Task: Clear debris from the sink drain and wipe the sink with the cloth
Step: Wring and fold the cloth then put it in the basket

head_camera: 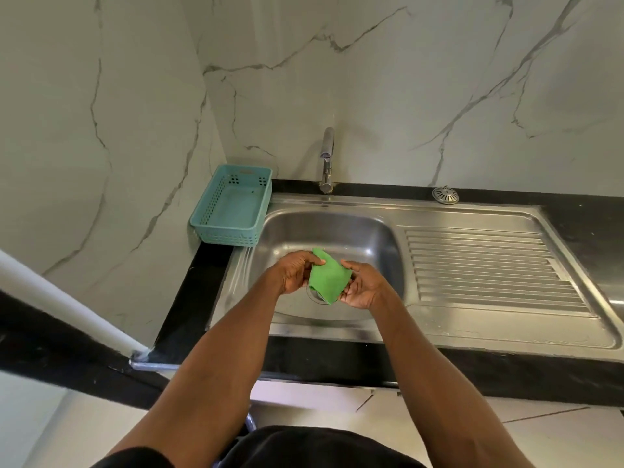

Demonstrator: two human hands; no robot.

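Stretching between both grips, green cloth (324, 276), left hand (297, 271) and right hand (363, 285) pinching opposite edges.

Sink (341, 231) brushed steel; cloth (326, 275) matt; basket (233, 206) plastic.

Head view — high, facing down, near sink (337, 231)
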